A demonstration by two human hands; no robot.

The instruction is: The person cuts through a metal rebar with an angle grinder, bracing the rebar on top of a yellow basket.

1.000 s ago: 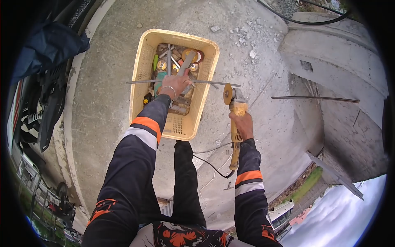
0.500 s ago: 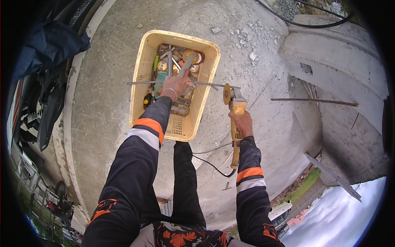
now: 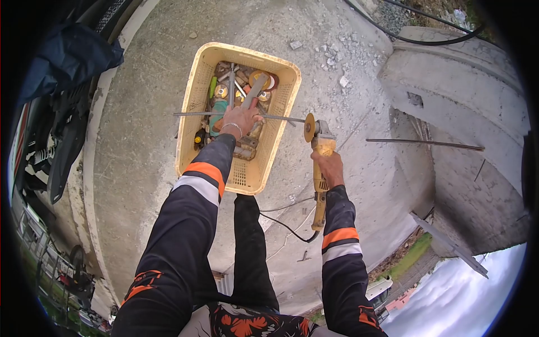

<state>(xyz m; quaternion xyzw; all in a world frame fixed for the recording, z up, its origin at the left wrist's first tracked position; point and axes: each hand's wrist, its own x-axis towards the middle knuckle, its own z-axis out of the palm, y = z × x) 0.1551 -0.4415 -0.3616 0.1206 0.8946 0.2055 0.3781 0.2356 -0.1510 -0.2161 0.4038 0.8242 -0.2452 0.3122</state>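
My left hand (image 3: 241,120) is closed around a thin steel rebar (image 3: 194,113) that lies crosswise over a yellow plastic crate (image 3: 276,135). My right hand (image 3: 330,168) grips the body of a yellow angle grinder (image 3: 324,147), held upright to the right of the crate. Its thin cutting disc (image 3: 309,128) is right at the rebar's right end. Below the left hand, the crate holds a flat grey metal bar (image 3: 256,90), several round discs (image 3: 221,91), a teal tool (image 3: 218,115) and a green-handled item (image 3: 213,87).
A black power cord (image 3: 289,229) runs from the grinder across the concrete ground (image 3: 140,140). More rods (image 3: 424,142) lie at the right beside a concrete block (image 3: 449,84). Broken rubble (image 3: 334,56) is scattered at the top. Parked motorbike parts (image 3: 62,140) stand along the left.
The short rebar end that stuck out past the disc no longer shows; the rebar now ends at the disc. Both hands keep nearly the same place and hold.
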